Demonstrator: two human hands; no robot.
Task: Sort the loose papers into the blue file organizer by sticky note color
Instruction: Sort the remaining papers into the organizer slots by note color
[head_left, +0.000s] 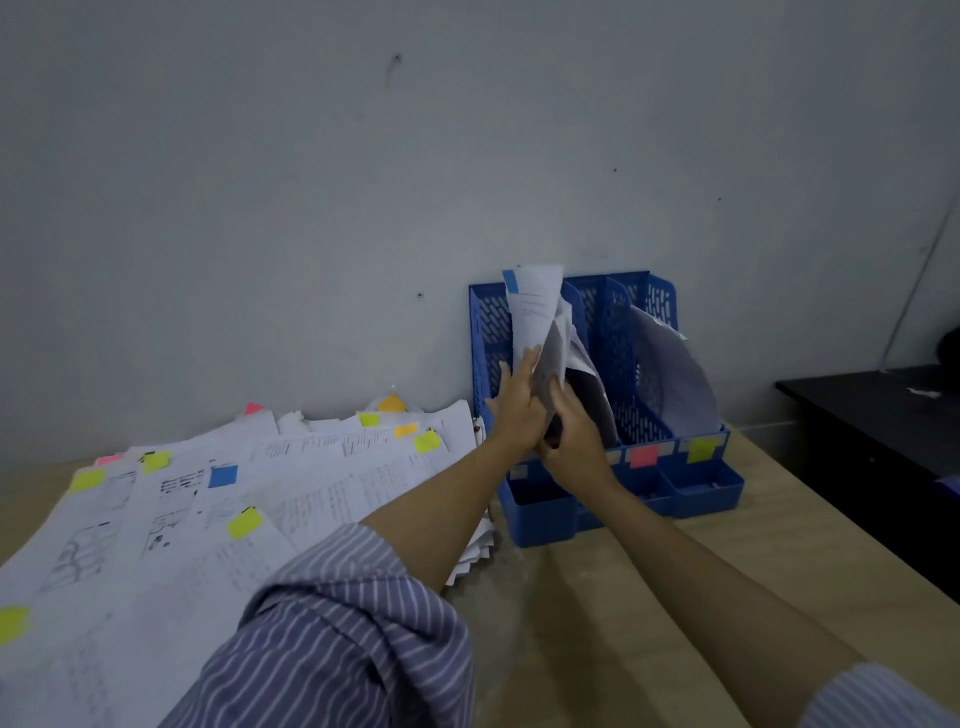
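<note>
While both hands meet at the blue file organizer by the far wall, the left hand lies with straight fingers against a sheaf of papers. The right hand curls round its lower edge. The sheaf stands long axis upright, blue sticky note topmost (leftmost compartment).

Your bare tabletop open right of the paper pile, blue file organizer against the wall blocking ahead, dark desk bounding your right
</note>
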